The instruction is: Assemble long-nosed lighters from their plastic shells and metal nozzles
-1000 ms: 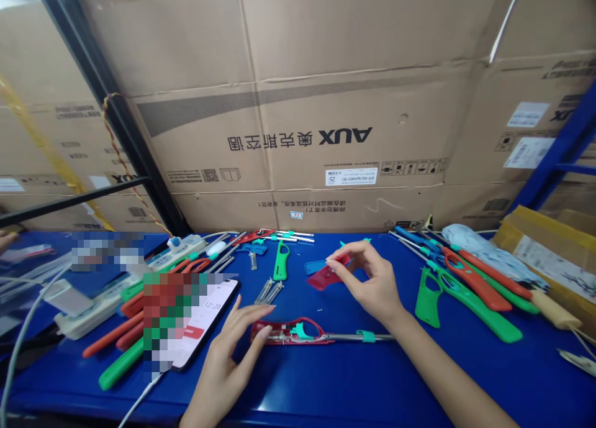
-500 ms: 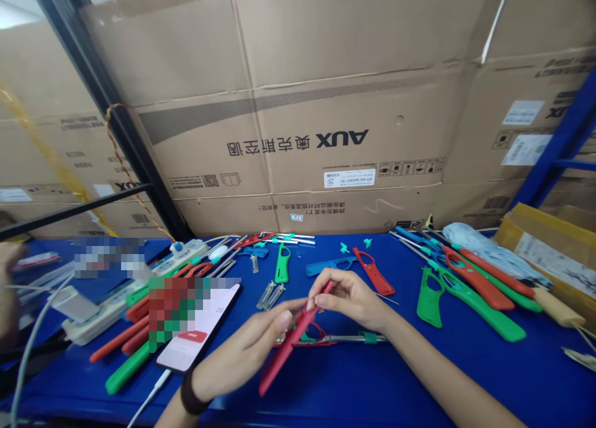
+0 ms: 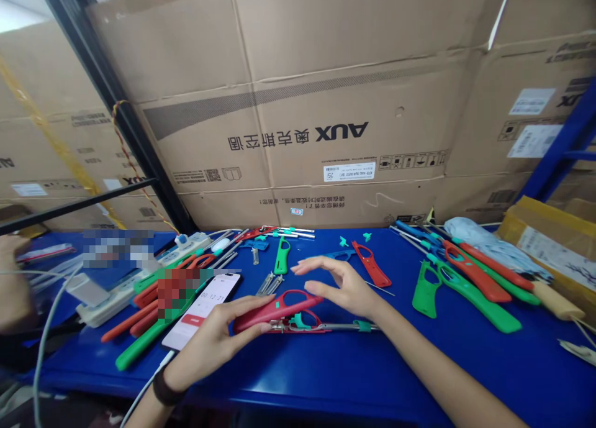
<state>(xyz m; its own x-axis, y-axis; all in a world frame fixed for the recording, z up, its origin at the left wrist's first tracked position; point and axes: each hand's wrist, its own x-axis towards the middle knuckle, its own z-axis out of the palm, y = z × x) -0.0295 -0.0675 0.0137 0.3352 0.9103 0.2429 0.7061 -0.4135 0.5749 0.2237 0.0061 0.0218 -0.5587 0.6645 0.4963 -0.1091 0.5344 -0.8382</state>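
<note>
My left hand [image 3: 218, 328] grips a red lighter handle shell [image 3: 261, 309] at its wide end, thumb in front and fingers behind. The shell's finger loop points right. Just beneath it on the table lies a half-assembled lighter [image 3: 321, 330] with a red half-shell, a green trigger and a metal tube running right. My right hand [image 3: 347, 291] hovers by the loop end, thumb and fingers spread, holding nothing. Behind my hands are a green shell [image 3: 282, 257], a red shell [image 3: 371, 265], a partly covered blue shell [image 3: 336, 254] and several small clear cartridges [image 3: 270, 285].
A phone [image 3: 205, 310] showing a timer lies on the left, beside lighters and a power strip [image 3: 100, 304]. Several lighters [image 3: 479, 297] lie on the right near a yellow-taped box [image 3: 554, 248]. Cardboard [image 3: 298, 105] stands behind the blue table [image 3: 372, 378]. Another person's hand [image 3: 13, 273] shows far left.
The red shell has turned from steeply slanted to nearly level, above the half-assembled lighter. My right hand has let go of it and opened; my left still holds it.
</note>
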